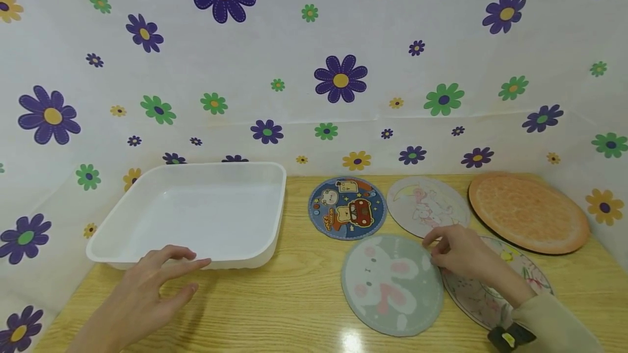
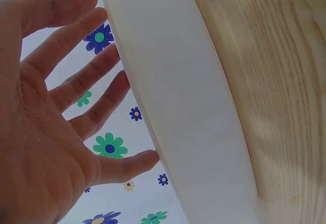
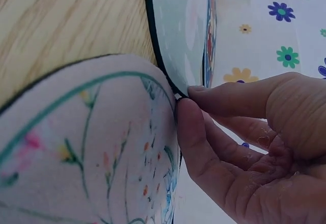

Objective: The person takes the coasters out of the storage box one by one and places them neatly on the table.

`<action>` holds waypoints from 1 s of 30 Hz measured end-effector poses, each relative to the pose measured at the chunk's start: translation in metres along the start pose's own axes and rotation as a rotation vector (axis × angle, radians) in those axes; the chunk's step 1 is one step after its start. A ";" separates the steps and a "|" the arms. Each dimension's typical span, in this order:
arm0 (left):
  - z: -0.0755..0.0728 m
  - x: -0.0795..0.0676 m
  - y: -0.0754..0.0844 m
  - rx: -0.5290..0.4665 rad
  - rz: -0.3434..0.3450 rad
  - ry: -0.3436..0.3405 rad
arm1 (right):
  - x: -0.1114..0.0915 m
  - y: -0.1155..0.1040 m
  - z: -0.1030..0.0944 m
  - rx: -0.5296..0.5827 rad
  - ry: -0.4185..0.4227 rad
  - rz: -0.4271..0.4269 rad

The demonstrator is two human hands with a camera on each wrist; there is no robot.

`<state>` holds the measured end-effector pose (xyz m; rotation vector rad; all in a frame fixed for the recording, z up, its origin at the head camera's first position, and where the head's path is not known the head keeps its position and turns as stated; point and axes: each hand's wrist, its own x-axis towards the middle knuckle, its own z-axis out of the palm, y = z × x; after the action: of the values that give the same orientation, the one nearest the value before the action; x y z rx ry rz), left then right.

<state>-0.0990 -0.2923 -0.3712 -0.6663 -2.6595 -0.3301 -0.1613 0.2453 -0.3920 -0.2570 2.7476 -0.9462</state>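
Note:
My left hand is at the front rim of a white plastic tray, its fingers spread and fingertips right at the rim. In the left wrist view the fingers reach the edge of the tray's wall. My right hand pinches the right edge of a round grey-green mat with a white rabbit print. The right wrist view shows thumb and index finger together at that mat's dark-backed rim. Beneath the right hand and forearm lies a round flower-print mat, partly hidden.
Behind the rabbit mat lie a blue cartoon mat and a pale mat with a moon drawing. An orange textured round mat lies at the back right. A flower-print sheet hangs behind the wooden table.

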 end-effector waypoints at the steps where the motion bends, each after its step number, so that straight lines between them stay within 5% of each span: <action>1: 0.000 0.000 0.000 0.001 0.000 -0.001 | 0.001 0.000 0.000 -0.005 0.002 -0.001; 13: -0.003 -0.002 -0.001 -0.016 -0.083 -0.131 | 0.002 0.002 -0.002 -0.056 0.023 -0.018; 30: -0.005 -0.004 -0.004 0.030 -0.138 -0.173 | -0.005 0.011 -0.004 0.078 -0.019 -0.029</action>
<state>-0.0964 -0.2988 -0.3684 -0.5244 -2.8772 -0.2815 -0.1589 0.2573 -0.3947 -0.2907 2.6896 -1.0508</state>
